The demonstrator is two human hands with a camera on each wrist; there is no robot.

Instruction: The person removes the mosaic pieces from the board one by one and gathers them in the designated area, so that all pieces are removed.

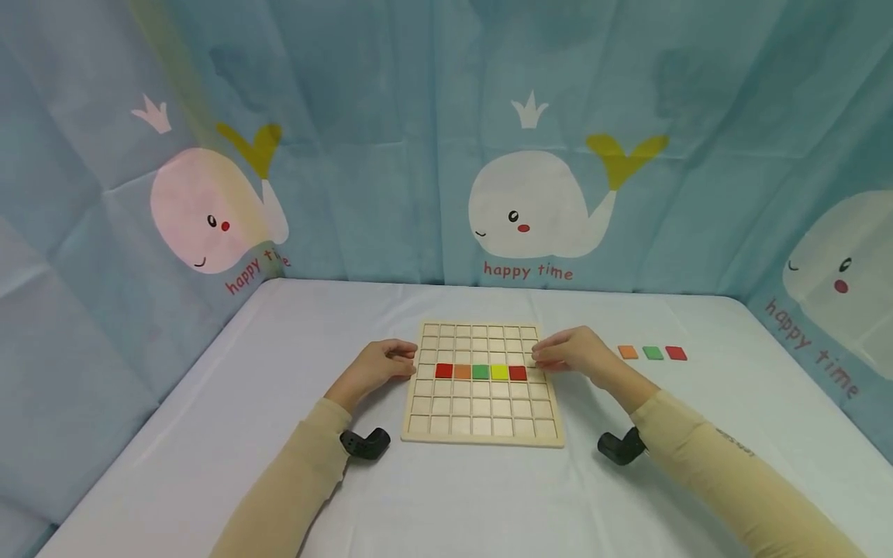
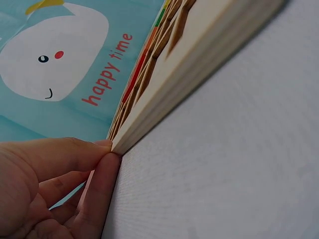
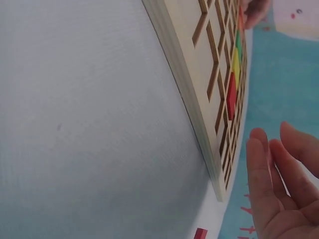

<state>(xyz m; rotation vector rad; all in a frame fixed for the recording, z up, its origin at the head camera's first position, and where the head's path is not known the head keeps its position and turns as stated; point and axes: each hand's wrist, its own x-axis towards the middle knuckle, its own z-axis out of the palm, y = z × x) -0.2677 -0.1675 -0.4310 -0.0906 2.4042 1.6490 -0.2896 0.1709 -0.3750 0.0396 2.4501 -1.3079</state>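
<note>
A pale wooden board (image 1: pixel 481 407) with a grid of square cells lies flat on the white surface (image 1: pixel 488 496). Along its middle row sit five coloured tiles, from left to right: a dark red tile (image 1: pixel 443 371), an orange tile (image 1: pixel 463 372), a green tile (image 1: pixel 480 373), a yellow tile (image 1: pixel 499 373) and a second red tile (image 1: pixel 518 373).

The left hand (image 1: pixel 380 364) is at the left edge of the board and holds this edge narrowly, between thumb and forefinger. The right hand (image 1: pixel 575 356) is at the right edge, with fingers rather straight, a gap between them and the thumb, and nothing held — whether a fingertip touches the wood, I cannot tell surely.

To the right of the board, beyond the right hand, three loose tiles lie in a line, apart from each other: orange (image 1: pixel 628 353), green (image 1: pixel 653 353) and red (image 1: pixel 676 353). At the far side hangs a blue curtain (image 1: pixel 363 77) with printed whales.
</note>
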